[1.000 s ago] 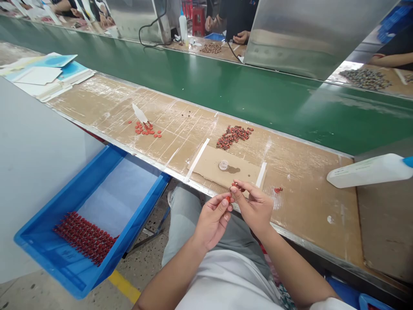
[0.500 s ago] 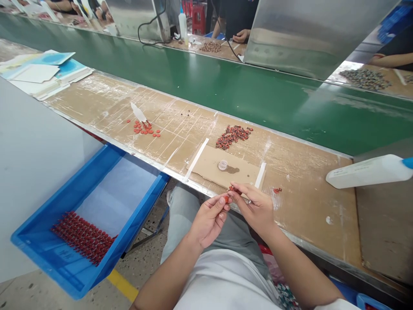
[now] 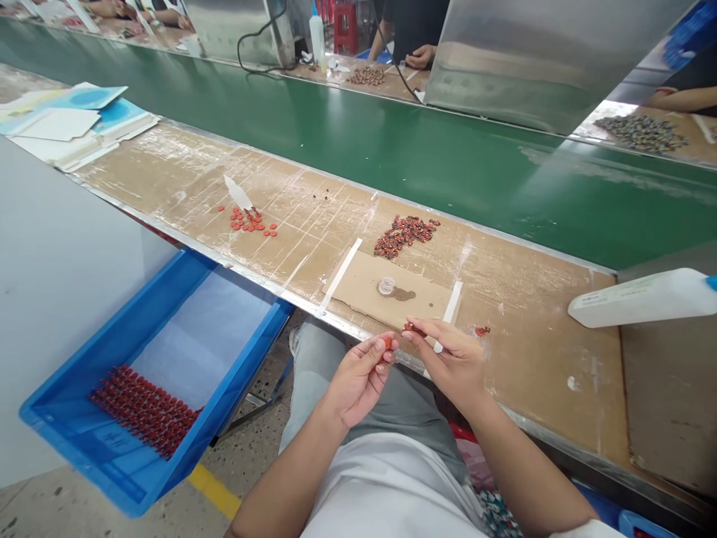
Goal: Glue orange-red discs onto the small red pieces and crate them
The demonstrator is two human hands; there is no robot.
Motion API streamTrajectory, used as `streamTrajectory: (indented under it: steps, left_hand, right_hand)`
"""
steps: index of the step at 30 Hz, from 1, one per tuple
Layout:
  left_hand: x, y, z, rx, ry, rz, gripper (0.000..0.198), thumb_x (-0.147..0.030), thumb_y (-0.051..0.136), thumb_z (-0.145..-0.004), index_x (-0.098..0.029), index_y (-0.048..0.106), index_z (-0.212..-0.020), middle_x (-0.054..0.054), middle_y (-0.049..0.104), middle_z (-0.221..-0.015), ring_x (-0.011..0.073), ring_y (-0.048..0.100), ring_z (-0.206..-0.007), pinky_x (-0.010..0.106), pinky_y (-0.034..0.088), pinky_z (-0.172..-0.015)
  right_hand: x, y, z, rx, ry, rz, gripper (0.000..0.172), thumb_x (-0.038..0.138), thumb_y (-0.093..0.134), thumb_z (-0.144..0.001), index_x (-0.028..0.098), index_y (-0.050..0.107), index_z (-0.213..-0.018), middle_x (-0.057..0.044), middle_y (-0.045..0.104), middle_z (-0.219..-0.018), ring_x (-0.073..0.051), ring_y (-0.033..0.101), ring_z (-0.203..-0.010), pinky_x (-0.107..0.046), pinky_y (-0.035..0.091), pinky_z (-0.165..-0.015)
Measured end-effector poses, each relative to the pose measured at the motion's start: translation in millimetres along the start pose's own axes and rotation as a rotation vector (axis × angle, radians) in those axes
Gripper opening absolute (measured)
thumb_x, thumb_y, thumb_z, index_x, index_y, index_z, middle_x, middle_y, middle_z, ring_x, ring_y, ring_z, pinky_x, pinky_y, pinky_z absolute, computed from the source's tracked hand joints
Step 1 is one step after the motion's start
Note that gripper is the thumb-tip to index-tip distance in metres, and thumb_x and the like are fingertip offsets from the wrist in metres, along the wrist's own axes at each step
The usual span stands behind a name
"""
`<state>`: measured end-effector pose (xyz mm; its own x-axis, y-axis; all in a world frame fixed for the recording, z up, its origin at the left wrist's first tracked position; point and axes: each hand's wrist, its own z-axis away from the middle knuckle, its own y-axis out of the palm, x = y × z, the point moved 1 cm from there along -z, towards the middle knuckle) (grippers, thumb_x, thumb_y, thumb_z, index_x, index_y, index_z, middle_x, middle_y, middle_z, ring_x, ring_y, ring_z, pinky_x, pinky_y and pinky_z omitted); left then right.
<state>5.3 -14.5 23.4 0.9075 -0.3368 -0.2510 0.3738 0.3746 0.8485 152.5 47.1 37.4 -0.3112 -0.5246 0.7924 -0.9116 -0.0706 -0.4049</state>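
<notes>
My left hand [image 3: 361, 373] pinches a small orange-red disc [image 3: 388, 342] between thumb and fingertips, over the table's front edge. Just right of it, my right hand [image 3: 448, 359] is closed on a small dark-and-red piece [image 3: 411, 327]; its exact kind is too small to make out. A gap separates the two pieces. Beyond my hands, a small clear cup [image 3: 386, 285] stands on a cardboard sheet [image 3: 358, 288] beside a dark wet stain. Behind the sheet lies a pile of small red-and-black pieces [image 3: 406, 236]. One similar loose piece [image 3: 482, 330] lies right of my right hand.
Orange-red discs [image 3: 240, 223] lie farther left by a white pointed tool [image 3: 238, 194]. A blue tray [image 3: 184, 299] holding rows of red pieces sits lower left. A white bottle [image 3: 638, 297] leans at right. Beyond runs a green belt [image 3: 347, 142], with other people behind it.
My hands have drawn apart: the left with the disc slightly left, the right with the dark-and-red piece slightly right. The pieces were close together before.
</notes>
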Motion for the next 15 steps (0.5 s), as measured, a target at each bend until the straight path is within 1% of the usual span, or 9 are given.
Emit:
streamTrajectory:
  steps: [2,6,11,15]
  left_hand:
    - [2.9,1.1,-1.2,0.013,-0.036,0.044,0.023,-0.014,0.067,-0.082,-0.005,0.067,-0.103,0.009,0.062,-0.092,0.0031,0.056,-0.072,0.005,0.046,-0.056]
    - [7.6,6.1,-4.6,0.055,-0.129,0.138,0.021,-0.012,0.063,-0.085,-0.003,0.066,-0.104,0.009,0.060,-0.092,0.0028,0.055,-0.072,0.003,0.045,-0.055]
    - [5.7,10.1,-9.1,0.043,-0.126,0.118,0.022,-0.011,0.061,-0.086,-0.002,0.065,-0.105,0.009,0.060,-0.092,0.0032,0.056,-0.073,0.004,0.047,-0.057]
    - [3.1,11.9,-15.4,0.018,-0.137,0.067,0.022,-0.011,0.059,-0.087,-0.001,0.065,-0.107,0.010,0.061,-0.093,0.0031,0.056,-0.072,0.005,0.048,-0.058]
  right_hand:
    - [-0.6,-0.4,-0.1,-0.010,-0.001,0.011,0.029,0.017,0.067,-0.082,0.029,0.070,-0.107,-0.003,0.074,-0.098,-0.018,0.070,-0.084,-0.033,0.058,-0.077]
    - [-3.2,-2.1,-1.0,0.050,-0.074,0.014,0.031,0.013,0.064,-0.083,0.029,0.068,-0.109,-0.003,0.073,-0.100,-0.017,0.070,-0.088,-0.032,0.058,-0.078]
    - [-9.4,-7.7,-4.1,0.068,-0.154,0.024,0.040,0.007,0.063,-0.082,0.029,0.064,-0.116,-0.003,0.072,-0.102,-0.017,0.069,-0.089,-0.031,0.058,-0.077]
    - [-15.7,-13.4,-8.1,0.109,-0.183,0.009,0.046,0.003,0.063,-0.082,0.029,0.062,-0.120,-0.004,0.071,-0.102,-0.016,0.068,-0.090,-0.029,0.058,-0.076]
